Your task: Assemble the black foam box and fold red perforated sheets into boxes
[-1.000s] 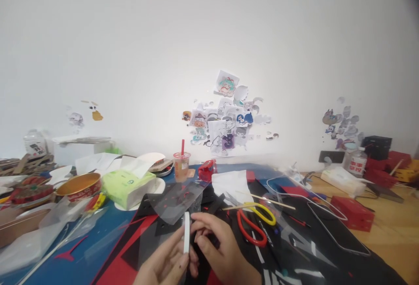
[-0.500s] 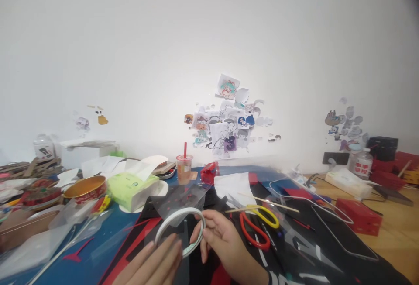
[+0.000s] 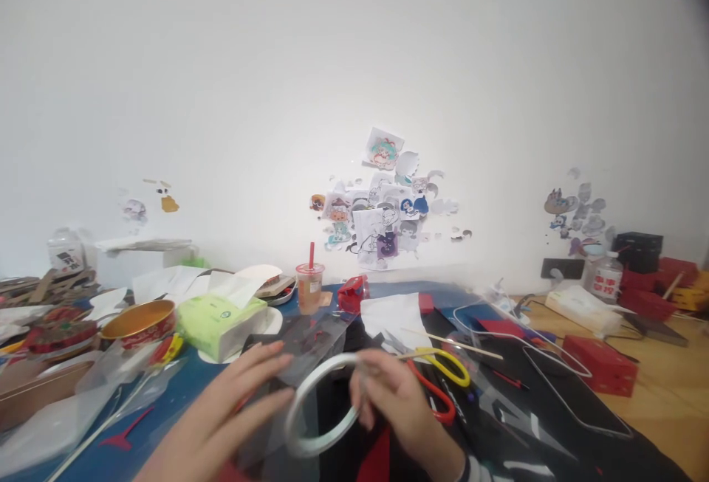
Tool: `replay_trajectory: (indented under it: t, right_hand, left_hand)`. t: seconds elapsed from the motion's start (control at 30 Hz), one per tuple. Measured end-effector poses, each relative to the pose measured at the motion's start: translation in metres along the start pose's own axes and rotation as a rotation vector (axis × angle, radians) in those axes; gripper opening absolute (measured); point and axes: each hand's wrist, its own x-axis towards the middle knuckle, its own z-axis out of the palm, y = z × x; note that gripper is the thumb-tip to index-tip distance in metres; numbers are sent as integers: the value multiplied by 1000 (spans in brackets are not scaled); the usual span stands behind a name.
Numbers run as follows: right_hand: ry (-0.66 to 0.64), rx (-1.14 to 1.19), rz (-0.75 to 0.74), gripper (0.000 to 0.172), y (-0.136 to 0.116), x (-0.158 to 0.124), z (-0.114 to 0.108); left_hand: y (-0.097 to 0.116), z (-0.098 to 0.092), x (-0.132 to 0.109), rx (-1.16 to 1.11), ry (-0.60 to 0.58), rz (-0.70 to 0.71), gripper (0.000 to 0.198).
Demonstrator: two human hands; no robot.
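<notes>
White ring (image 3: 317, 446) pinched at its right edge by our right hand (image 3: 391, 387), over black sheeting (image 3: 334, 399), our left hand (image 3: 218, 412) spread wide beside the ring's left edge, contact unclear, scissors (image 3: 444, 417) crowding our right hand

White ring (image 3: 318, 446); scissor handles (image 3: 450, 404) red and yellow (straw (image 3: 312, 253) also red).

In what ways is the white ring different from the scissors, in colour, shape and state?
The white ring is plain white, while the scissors have one red and one yellow handle.
The white ring is one large loop; the scissors have two smaller handle loops.
The white ring is held up in the right hand; the scissors lie unheld.
Both have open loops.
</notes>
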Motion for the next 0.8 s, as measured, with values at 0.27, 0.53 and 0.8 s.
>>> replay_trajectory:
  t: [0.27,0.53,0.8]
  right_hand:
    - [747,-562,-107,35,-25,20,-78]
    - [345,-796,105,20,12,26,-62]
    - [215,-893,148,8,15,34,-65]
  left_hand:
    - [7,82,22,-384,-244,-713,46]
    - [1,104,45,-476,-304,-613,26]
    - [-11,114,47,-565,-310,-653,28]
